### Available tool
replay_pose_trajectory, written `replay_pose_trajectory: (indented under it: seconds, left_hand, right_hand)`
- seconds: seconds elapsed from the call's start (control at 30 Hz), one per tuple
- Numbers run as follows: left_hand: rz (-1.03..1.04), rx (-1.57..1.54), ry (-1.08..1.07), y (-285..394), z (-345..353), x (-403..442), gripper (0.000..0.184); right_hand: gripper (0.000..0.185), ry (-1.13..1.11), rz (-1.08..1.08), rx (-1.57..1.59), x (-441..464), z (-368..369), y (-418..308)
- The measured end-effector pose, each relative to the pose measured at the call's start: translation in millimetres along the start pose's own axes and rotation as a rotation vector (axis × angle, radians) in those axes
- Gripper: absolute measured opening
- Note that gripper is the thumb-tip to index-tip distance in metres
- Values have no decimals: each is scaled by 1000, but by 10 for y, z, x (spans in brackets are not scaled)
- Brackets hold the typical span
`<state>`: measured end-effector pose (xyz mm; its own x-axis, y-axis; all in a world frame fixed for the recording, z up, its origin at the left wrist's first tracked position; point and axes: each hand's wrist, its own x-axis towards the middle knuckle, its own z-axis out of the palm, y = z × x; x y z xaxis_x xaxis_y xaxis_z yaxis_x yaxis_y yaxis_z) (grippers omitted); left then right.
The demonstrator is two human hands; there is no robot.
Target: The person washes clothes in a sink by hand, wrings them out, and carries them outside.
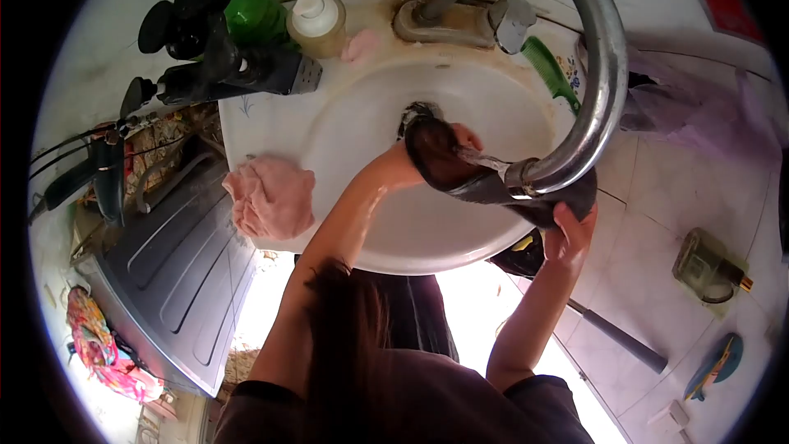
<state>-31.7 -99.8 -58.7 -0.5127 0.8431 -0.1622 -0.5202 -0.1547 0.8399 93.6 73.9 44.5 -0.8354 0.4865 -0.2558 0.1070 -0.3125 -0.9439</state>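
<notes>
A dark shoe-shaped item (526, 194), wet on its left part, is held over the white sink basin (394, 230). Water runs onto it from the curved metal faucet (604, 57). My left hand (399, 166) is at its left end, with fingers partly hidden behind it. My right hand (573, 233) grips the right end from below, thumb and fingers closed on it. The drain (419, 111) shows just behind the item's left end.
A pink cloth (271, 197) lies on the sink's left edge. Behind stand a pump bottle (316, 25), a green bottle (253, 12) and black items. A green comb (549, 72) rests at the right rim. A grey washboard-like panel (181, 263) is at left.
</notes>
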Motion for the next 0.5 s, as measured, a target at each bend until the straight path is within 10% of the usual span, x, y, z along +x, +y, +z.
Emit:
replay_pose_trajectory:
  seconds: [0.1, 0.17, 0.33, 0.43, 0.5]
  left_hand:
    - [19, 223, 214, 49, -41, -154, 20]
    - [-122, -130, 749, 34, 19, -164, 18]
    - [-247, 207, 714, 209, 148, -234, 24]
    - [210, 877, 667, 124, 543, -274, 34]
    - [60, 966, 496, 245, 737, -318, 45]
  right_hand:
    - [42, 367, -59, 58, 150, 162, 99]
    - [37, 471, -39, -68, 241, 152, 237]
    - [17, 379, 56, -85, 239, 418, 618]
    - [18, 274, 125, 92, 110, 708, 800]
    - [23, 230, 334, 557, 74, 787, 769]
